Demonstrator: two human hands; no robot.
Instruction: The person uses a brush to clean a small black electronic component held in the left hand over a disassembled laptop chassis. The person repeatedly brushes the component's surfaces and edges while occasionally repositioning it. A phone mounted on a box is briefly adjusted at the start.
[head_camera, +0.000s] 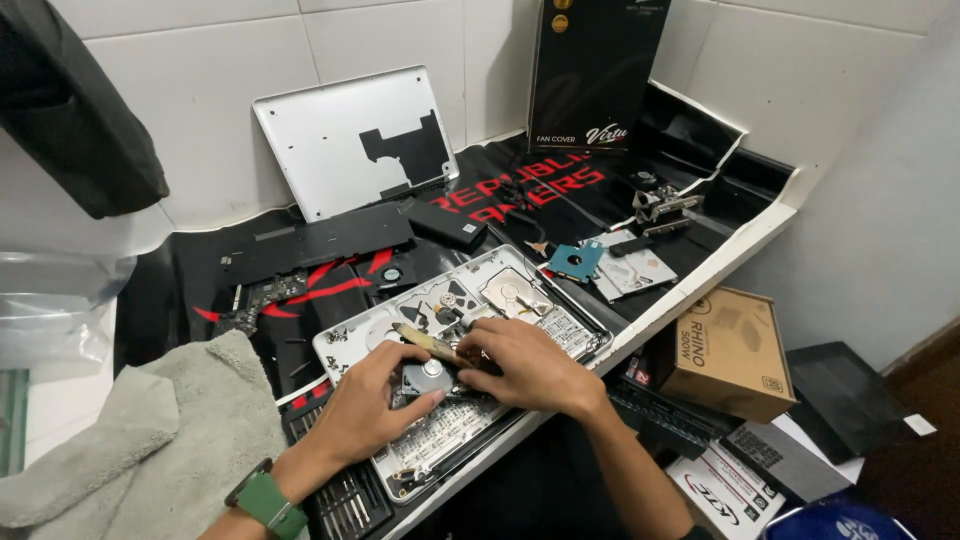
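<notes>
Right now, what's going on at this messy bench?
A person is bent over an opened laptop chassis lying on a black mat. The left hand, green watch strap on its wrist, touches a round silver part inside, while the right hand grips a yellowish-handled tool over it. The removed silver bottom cover leans against the tiled wall, and a grey cloth lies at the left.

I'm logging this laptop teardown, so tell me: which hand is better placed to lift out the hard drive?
Probably the right hand: it lies closer to the hard drive in the opened laptop, while the left hand sits farther away, fingers on a round part.
</notes>
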